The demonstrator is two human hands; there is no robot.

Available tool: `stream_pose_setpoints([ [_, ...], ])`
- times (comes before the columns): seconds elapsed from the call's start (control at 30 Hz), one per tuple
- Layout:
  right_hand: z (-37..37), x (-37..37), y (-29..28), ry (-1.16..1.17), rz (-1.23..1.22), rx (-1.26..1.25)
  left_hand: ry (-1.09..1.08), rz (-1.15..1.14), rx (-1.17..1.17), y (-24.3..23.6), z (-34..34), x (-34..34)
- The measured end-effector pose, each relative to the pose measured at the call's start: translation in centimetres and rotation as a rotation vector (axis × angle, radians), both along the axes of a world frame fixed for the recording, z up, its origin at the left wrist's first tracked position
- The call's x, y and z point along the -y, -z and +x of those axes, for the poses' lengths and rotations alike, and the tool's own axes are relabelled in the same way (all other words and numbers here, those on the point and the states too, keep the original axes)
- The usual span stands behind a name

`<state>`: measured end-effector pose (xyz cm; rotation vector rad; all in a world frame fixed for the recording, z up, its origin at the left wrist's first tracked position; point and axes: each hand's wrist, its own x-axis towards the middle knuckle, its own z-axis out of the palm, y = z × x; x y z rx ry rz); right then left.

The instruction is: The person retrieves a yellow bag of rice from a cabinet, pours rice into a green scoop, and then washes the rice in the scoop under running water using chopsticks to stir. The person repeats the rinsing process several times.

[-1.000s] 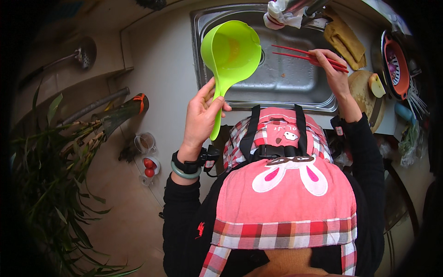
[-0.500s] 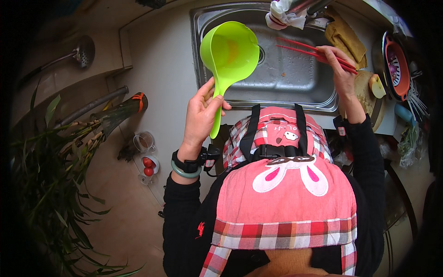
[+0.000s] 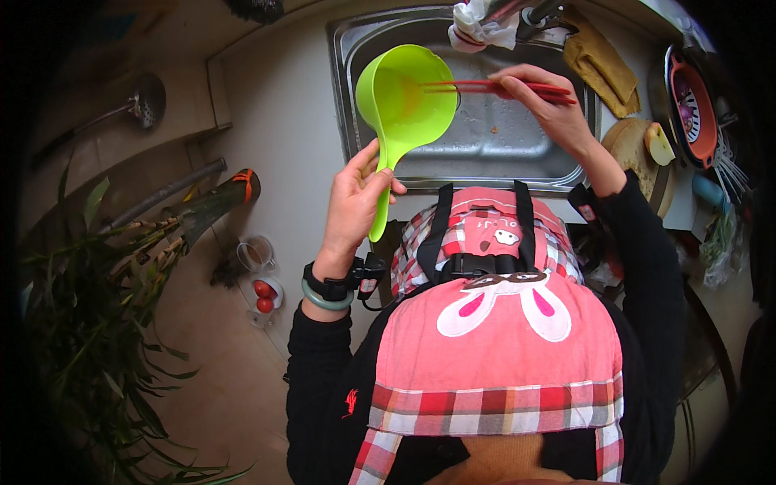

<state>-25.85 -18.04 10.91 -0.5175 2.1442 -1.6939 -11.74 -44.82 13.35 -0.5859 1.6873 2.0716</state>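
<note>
My left hand (image 3: 356,198) is closed round the handle of a bright green ladle-shaped scoop (image 3: 432,121), holding it over the left part of the steel sink. A yellowish-orange liquid or residue (image 3: 411,99) shows in its bowl; I cannot tell how deep it is. In my right hand (image 3: 540,101) is a pair of red chopsticks (image 3: 473,86), gripped near their thick ends. Their tips reach into the scoop's bowl from the right, over the yellowish patch.
Beneath the scoop lies the metal sink (image 3: 517,173). A mustard cloth (image 3: 602,65), a round cutting board (image 3: 626,145) with a cut apple piece (image 3: 659,145), and an orange colander (image 3: 706,145) are at right. A leafy plant (image 3: 97,323) and a slotted ladle (image 3: 145,101) stand left.
My right hand has moved left, bringing the chopstick tips from over the sink into the scoop. The scoop has shifted only slightly; my left hand keeps its hold.
</note>
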Motion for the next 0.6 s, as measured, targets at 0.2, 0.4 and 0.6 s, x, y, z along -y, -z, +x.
stream_pose_setpoints([
  [0.2,-0.2,1.0,1.6,-0.185,0.069,0.056,0.019,0.021,0.002,0.1,-0.3,-0.5],
  [0.4,0.3,0.2,1.3,-0.117,0.077,0.01,0.045,0.014,0.013,0.1,-0.4,-0.9],
  [0.6,0.3,-0.2,1.6,0.05,0.071,-0.065,0.04,0.017,0.011,0.1,-0.5,-1.1],
])
